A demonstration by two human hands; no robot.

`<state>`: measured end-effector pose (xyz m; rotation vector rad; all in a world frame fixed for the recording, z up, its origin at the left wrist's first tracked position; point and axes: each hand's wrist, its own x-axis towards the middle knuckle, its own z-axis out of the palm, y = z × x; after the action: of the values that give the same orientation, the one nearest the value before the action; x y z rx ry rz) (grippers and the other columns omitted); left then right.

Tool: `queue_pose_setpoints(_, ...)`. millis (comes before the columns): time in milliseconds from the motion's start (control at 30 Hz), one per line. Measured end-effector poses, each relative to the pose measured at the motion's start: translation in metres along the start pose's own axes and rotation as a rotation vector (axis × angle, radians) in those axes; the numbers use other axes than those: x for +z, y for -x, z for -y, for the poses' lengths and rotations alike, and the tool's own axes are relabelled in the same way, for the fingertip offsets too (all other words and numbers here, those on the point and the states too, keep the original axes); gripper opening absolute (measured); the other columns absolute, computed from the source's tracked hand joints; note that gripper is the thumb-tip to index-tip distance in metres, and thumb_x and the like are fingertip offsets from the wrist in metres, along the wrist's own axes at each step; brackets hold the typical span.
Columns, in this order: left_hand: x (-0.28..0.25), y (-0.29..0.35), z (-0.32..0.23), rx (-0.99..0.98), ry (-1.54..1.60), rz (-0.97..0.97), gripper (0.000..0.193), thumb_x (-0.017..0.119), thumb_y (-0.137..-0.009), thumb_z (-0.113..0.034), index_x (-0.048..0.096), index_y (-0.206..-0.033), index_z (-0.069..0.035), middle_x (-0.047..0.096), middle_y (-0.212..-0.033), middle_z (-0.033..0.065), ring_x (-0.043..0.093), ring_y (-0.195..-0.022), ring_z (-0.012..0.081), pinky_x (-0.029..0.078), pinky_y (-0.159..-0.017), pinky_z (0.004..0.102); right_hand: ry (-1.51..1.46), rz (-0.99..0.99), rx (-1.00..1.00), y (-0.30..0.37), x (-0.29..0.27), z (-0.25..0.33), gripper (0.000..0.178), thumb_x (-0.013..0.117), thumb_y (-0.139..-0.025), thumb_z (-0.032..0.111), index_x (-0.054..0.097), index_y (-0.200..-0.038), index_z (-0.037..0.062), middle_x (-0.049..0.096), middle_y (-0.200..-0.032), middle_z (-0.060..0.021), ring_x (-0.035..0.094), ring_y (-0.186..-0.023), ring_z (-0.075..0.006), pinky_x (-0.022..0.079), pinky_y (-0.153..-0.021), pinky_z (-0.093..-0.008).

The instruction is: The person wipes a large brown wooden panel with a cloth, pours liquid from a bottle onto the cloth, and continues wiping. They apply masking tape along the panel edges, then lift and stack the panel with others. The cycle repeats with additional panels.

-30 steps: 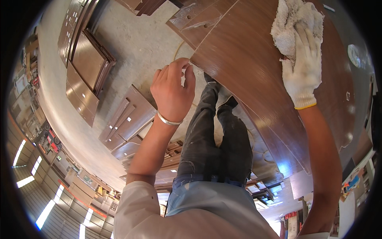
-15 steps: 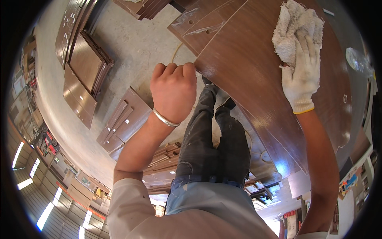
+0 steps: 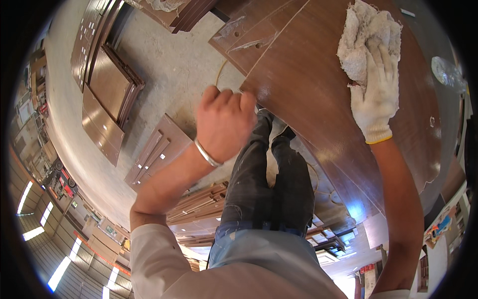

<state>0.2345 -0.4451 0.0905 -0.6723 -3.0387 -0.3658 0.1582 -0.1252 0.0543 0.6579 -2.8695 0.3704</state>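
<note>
My left hand (image 3: 226, 124) is bare, curled into a fist with its back toward me, just beside the near-left corner of a brown wood panel (image 3: 298, 74). A silver bangle circles the wrist. Its curled fingertips are hidden, so I cannot make out whether anything is in them. My right hand (image 3: 376, 97) wears a white knit glove with a yellow cuff. It presses a crumpled whitish rag (image 3: 356, 50) onto the panel's glossy face, fingers lying over the cloth.
Clear plastic film (image 3: 254, 44) lies on the panel's far-left part. Stacked brown boards (image 3: 112, 82) stand on the concrete floor at left, with another board (image 3: 162, 144) nearer me. A yellow hose (image 3: 219, 72) runs on the floor. Crumpled clear plastic (image 3: 448, 74) sits at the right.
My left fist has shifted slightly right and toward me, and is a little blurred. My right hand and the rag have slid slightly left on the panel.
</note>
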Motion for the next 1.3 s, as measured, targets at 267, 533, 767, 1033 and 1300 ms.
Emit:
queue_pose_setpoints(267, 0.024, 0.037, -0.02, -0.305, 0.359, 0.029, 0.015, 0.069, -0.075, 0.001, 0.058, -0.081, -0.007, 0.06, -0.064, 0.0056, 0.058, -0.059, 0.0267, 0.041, -0.061, 0.04, -0.003, 0.0, 0.001, 0.001, -0.001, -0.002, 0.073, 0.069, -0.075, 0.004, 0.054, -0.146, 0.0002, 0.053, -0.157, -0.0168, 0.044, -0.148, -0.0419, 0.032, -0.125, -0.0572)
queue_pose_setpoints(533, 0.034, 0.044, -0.007, -0.695, 0.829, -0.179, 0.009, 0.069, -0.096, -0.001, 0.063, -0.103, 0.0, 0.072, -0.091, 0.0081, 0.068, -0.078, 0.0152, 0.053, -0.07, 0.031, -0.049, -0.008, -0.016, 0.001, 0.002, -0.001, 0.072, 0.065, -0.074, 0.002, 0.054, -0.145, -0.0015, 0.054, -0.156, -0.0188, 0.045, -0.147, -0.0442, 0.03, -0.125, -0.0579)
queue_pose_setpoints(767, 0.05, 0.025, -0.007, -1.017, 1.587, -0.221, 0.017, 0.068, -0.106, -0.016, 0.068, -0.108, 0.001, 0.073, -0.09, 0.0084, 0.069, -0.08, 0.014, 0.054, -0.069, 0.0271, -0.053, 0.011, -0.007, -0.004, 0.001, 0.005, 0.075, 0.063, -0.074, 0.007, 0.051, -0.147, -0.0048, 0.052, -0.156, -0.0231, 0.043, -0.147, -0.0475, 0.03, -0.125, -0.0591)
queue_pose_setpoints(1033, 0.051, 0.031, -0.002, -1.131, 1.772, -0.197, 0.018, 0.067, -0.106, -0.015, 0.072, -0.107, 0.002, 0.076, -0.095, 0.01, 0.069, -0.079, 0.0136, 0.054, -0.072, 0.0259, -0.085, 0.008, 0.005, -0.002, 0.008, 0.003, 0.076, 0.06, -0.078, 0.014, 0.047, -0.15, -0.0071, 0.05, -0.158, -0.0244, 0.042, -0.147, -0.0503, 0.029, -0.123, -0.0608)
queue_pose_setpoints(1300, 0.043, 0.029, -0.015, -1.187, 1.8, -0.243, 0.018, 0.068, -0.105, -0.016, 0.069, -0.112, 0.0, 0.073, -0.091, 0.0055, 0.065, -0.073, 0.0101, 0.052, -0.069, 0.0246, -0.068, 0.001, -0.015, -0.004, 0.005, 0.006, 0.074, 0.058, -0.08, 0.014, 0.048, -0.151, -0.0052, 0.049, -0.159, -0.0236, 0.042, -0.147, -0.0492, 0.029, -0.123, -0.0623)
